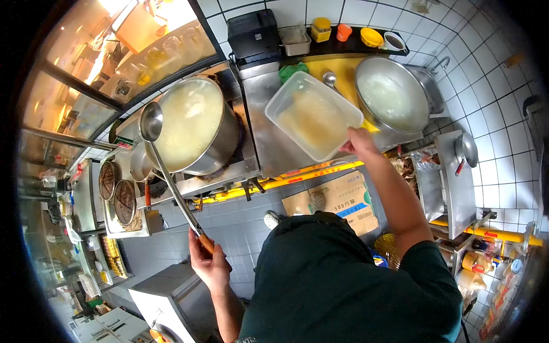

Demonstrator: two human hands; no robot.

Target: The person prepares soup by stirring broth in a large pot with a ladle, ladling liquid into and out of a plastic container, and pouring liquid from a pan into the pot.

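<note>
The left hand [211, 264] is closed, with its fingers clamped on the wooden grip of 1 long-handled ladle [151, 121]. The ladle extends forward and to the left of this hand. Its metal bowl is at the left rim of 1 large pot [191, 123], which contains pale, cloudy liquid. Contact between ladle and rim cannot be determined.

The right hand [360, 143] is clamped on the near right corner of 1 translucent plastic container [343, 107]. The container is ahead and to the left of this hand, over the steel counter [258, 114], and contains pale liquid with a tan area. The thumb and fingers are partly hidden, so their exact positions cannot be determined.

Ahead of the right hand, 1 metal spoon [330, 79] lies on a yellow surface [345, 68]. To its right is 1 wide metal bowl [422, 114] with whitish contents. Beyond the container is 1 green cloth [293, 71]. Ahead and to the left of the left hand are 1 small pan [141, 163] and 2 mesh strainers [124, 203]. The hands are well apart.
</note>
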